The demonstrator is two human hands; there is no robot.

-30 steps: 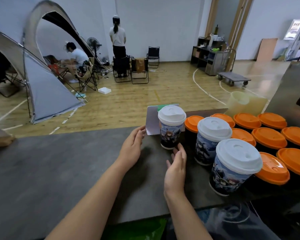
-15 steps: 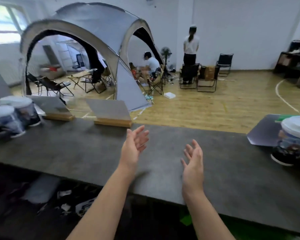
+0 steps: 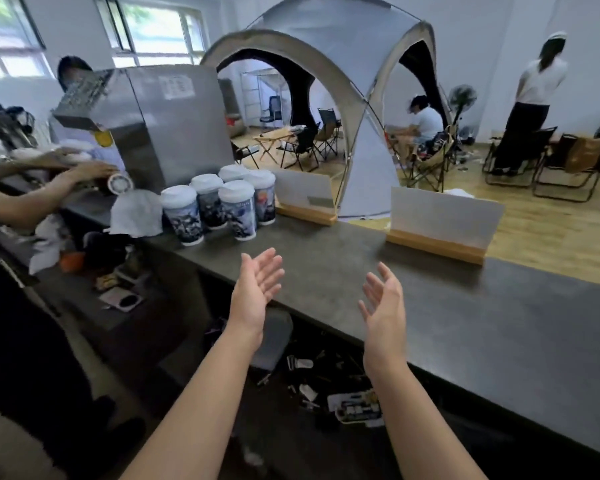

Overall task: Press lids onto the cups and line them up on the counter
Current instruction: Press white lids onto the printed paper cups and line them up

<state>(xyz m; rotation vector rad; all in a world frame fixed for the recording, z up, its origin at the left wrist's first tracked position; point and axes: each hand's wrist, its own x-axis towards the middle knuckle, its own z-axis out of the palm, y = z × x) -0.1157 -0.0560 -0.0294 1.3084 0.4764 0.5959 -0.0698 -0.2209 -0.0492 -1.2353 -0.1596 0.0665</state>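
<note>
Five lidded cups (image 3: 219,206) are clustered on the counter (image 3: 465,306), far left beside the steel machine (image 3: 160,126), apparently parked for lining up. Nothing is held: the left hand (image 3: 255,289) and right hand (image 3: 383,303) hover palm-inward, fingers spread, seemingly readied for a two-handed grab. Two card stands (image 3: 440,223) are counted.

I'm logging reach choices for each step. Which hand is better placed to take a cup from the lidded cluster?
Probably the left hand: open, empty, and nearer the lidded cups on the counter. The right hand, also open, is farther away.
</note>
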